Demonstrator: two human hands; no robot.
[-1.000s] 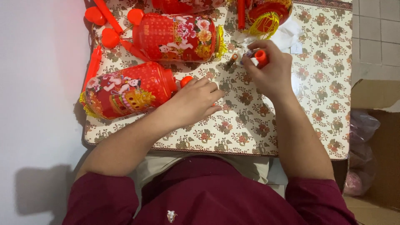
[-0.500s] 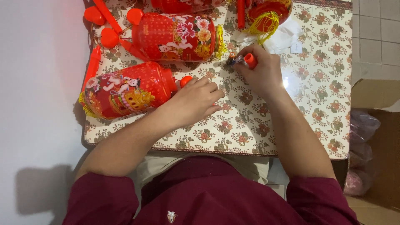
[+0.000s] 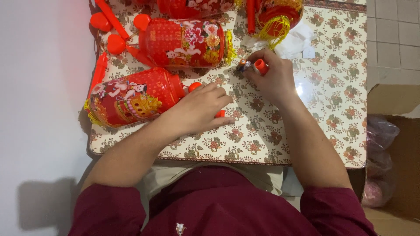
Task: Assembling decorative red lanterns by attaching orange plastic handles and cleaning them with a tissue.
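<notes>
Lantern (image 3: 131, 97), red and printed, lying at the counter (image 3: 323, 131) left edge. Left hand (image 3: 197, 109) flat beside its neck, fingers together over a small orange piece (image 3: 220, 114). Right hand (image 3: 273, 81) toward the far edge, grip clamped on an orange cap (image 3: 261, 66).

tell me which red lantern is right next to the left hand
The lower-left lantern, lying on its side; the left hand rests by its neck. The others lie farther up.

Head cam, looks straight down, close over table (image 3: 332, 109) (single view).
</notes>
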